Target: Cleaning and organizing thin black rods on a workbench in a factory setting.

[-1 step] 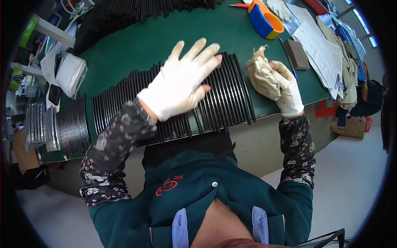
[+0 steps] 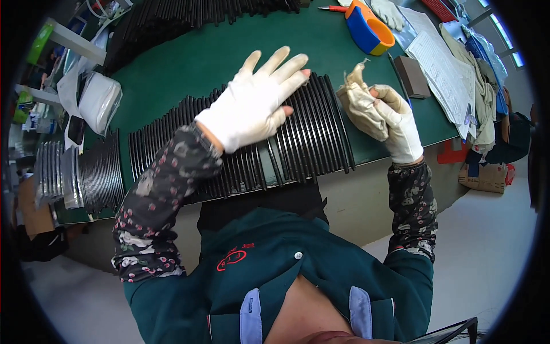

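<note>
While spread flat on one row of black strips (image 2: 309, 135), left hand (image 2: 252, 106); right hand (image 2: 395, 123) fingers clutching one cloth (image 2: 360, 106)

Glossy black plastic strips (image 2: 309, 137); matt green mat (image 2: 189, 63); crumpled cloth (image 2: 361, 109).

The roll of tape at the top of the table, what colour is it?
Blue with an orange rim, the tape roll, head view.

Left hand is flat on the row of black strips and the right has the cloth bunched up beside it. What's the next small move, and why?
Probably bring the cloth in the right hand left onto the row of black strips. The left hand lies spread flat on the row, pinning it, while the cloth sits just off the row's right end, apparently not yet touching.
</note>
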The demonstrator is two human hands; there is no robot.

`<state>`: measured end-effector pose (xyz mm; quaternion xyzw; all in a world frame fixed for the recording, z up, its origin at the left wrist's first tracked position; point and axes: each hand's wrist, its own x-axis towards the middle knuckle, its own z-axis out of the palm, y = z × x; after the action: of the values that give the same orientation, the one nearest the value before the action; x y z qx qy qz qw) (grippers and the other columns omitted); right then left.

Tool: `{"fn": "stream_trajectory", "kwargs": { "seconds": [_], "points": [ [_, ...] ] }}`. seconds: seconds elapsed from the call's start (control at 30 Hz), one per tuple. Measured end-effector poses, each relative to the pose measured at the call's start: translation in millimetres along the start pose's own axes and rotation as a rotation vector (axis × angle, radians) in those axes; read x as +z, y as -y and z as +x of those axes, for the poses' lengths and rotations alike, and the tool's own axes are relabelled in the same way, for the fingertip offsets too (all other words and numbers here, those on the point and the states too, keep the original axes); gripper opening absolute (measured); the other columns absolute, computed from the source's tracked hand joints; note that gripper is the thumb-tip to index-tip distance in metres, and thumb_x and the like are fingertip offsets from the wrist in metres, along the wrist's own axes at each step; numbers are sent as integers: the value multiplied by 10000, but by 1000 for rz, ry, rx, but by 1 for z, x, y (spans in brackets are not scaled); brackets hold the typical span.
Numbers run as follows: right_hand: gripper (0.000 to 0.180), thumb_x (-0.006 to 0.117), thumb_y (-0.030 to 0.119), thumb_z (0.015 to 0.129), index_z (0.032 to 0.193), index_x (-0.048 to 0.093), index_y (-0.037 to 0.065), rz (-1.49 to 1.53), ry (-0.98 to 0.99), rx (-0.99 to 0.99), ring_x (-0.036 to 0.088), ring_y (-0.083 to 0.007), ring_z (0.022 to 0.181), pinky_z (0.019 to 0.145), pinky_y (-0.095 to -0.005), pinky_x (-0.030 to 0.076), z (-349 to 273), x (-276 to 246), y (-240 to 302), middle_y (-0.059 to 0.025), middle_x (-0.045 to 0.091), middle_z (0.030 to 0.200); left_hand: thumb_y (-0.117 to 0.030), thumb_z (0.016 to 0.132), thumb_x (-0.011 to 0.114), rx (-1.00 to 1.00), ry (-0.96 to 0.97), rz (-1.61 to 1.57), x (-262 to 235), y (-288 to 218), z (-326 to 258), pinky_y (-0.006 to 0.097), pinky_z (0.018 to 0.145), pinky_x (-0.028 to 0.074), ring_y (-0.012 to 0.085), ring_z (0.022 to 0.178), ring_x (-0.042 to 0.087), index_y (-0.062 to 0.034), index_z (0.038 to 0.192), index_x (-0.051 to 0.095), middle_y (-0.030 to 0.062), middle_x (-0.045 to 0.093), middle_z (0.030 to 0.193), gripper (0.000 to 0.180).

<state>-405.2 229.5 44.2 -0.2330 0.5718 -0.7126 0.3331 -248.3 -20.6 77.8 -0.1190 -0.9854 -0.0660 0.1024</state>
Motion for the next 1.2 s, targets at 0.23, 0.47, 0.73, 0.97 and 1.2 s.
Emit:
{"fn": "stream_trajectory", "kwargs": {
  "seconds": [0.23,0.47,0.73,0.97,1.2],
  "points": [
    [216,644,51,779,990,600,62,-919,575,-697,579,-301,905,827,-372,471,11,86,-1,-99,586,1008,-440,912,537,154,149,214,38,13,32,496,1122,282,275,1395,335,-147,1420,414,73,364,1503,599],
    [70,633,97,742,713,605,40,-898,1112,-608,605,-265,787,717,-361,509,-31,103,8,-94,629,806,-287,917,548,139,63,43,49,14,31,505,1118,294,278,1380,355,-140,1402,419,79,368,1496,523],
    [101,659,106,786,835,583,62,-675,972,-516,602,-296,715,641,-381,492,-21,100,-18,-68,607,773,-307,910,566,145,47,32,52,14,29,506,1125,286,280,1378,355,-133,1401,425,78,378,1488,539],
    [145,646,70,757,901,634,73,-880,594,-775,590,-284,825,775,-387,471,10,121,12,-74,623,874,-322,920,542,203,-38,150,74,23,43,519,1112,300,279,1372,366,-140,1392,432,75,384,1486,517],
    [92,627,111,737,824,633,81,-924,1101,-678,593,-251,793,669,-365,496,-25,108,-8,-58,602,820,-327,929,520,122,5,38,59,6,42,498,1110,313,267,1361,383,-146,1385,442,67,399,1474,497]
  ]
}}
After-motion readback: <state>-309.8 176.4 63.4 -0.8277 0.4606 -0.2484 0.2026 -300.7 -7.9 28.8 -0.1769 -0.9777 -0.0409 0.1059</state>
